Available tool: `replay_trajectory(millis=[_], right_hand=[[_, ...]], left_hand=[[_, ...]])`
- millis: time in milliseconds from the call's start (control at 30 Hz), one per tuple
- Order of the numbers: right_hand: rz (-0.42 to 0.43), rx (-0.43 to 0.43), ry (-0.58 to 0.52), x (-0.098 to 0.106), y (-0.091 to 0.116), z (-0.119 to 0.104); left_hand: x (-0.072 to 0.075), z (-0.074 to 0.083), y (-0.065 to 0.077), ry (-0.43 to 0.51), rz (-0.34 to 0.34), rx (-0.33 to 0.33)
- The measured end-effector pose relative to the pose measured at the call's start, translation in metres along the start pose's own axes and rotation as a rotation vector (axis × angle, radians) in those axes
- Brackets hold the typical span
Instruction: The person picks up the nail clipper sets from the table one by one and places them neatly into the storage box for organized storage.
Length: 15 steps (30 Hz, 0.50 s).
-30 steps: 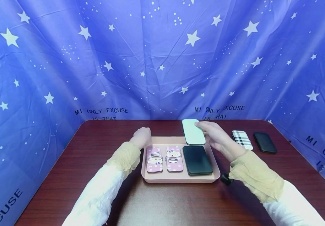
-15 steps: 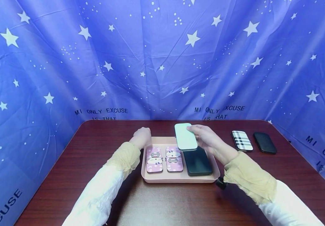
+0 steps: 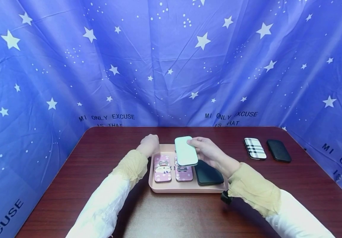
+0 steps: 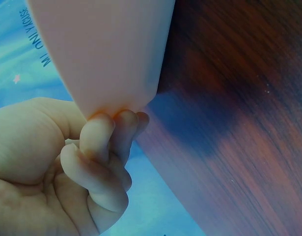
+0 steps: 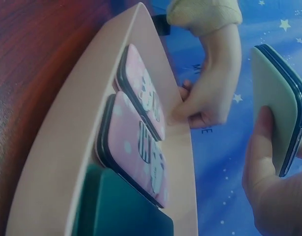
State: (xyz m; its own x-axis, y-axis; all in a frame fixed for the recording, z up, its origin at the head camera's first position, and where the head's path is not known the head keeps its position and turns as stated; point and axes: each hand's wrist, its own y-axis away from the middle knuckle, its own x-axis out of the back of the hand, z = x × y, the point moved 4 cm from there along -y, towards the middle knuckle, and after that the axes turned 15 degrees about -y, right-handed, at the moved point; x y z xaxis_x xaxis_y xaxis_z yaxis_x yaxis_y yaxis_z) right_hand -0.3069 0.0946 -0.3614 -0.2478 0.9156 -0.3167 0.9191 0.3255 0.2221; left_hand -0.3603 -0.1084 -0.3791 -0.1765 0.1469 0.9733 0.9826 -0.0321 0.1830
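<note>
My right hand (image 3: 212,153) grips a pale mint case (image 3: 186,151) by its right side, thumb on top. It is a flat, rounded case with a dark seam, seen edge-on in the right wrist view. The case hangs above the pink tray (image 3: 188,190) and hides part of a pink case (image 3: 184,175) with a cartoon print. A matching pink case (image 3: 162,173) lies left of that one, and a dark green case (image 3: 209,175) lies to the right. At the tray's back left corner my left hand (image 3: 149,144) pinches the rim with curled fingers (image 4: 96,135).
A black-and-white plaid case (image 3: 255,148) and a black case (image 3: 279,150) lie on the brown table (image 3: 171,215), right of the tray. Behind the table hangs a blue curtain (image 3: 159,66) with white stars.
My right hand has carried the mint case left and nearer, from above the dark green case to above the right-hand pink case. My left hand has stayed at the tray's corner.
</note>
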Motion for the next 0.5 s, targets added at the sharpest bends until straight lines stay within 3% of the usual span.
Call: replay_trajectory(millis=[500], right_hand=[[-0.032,-0.066,0.000,-0.016,-0.002,0.023]], left_hand=[[0.000,0.000,0.002,-0.051,0.027,-0.024]])
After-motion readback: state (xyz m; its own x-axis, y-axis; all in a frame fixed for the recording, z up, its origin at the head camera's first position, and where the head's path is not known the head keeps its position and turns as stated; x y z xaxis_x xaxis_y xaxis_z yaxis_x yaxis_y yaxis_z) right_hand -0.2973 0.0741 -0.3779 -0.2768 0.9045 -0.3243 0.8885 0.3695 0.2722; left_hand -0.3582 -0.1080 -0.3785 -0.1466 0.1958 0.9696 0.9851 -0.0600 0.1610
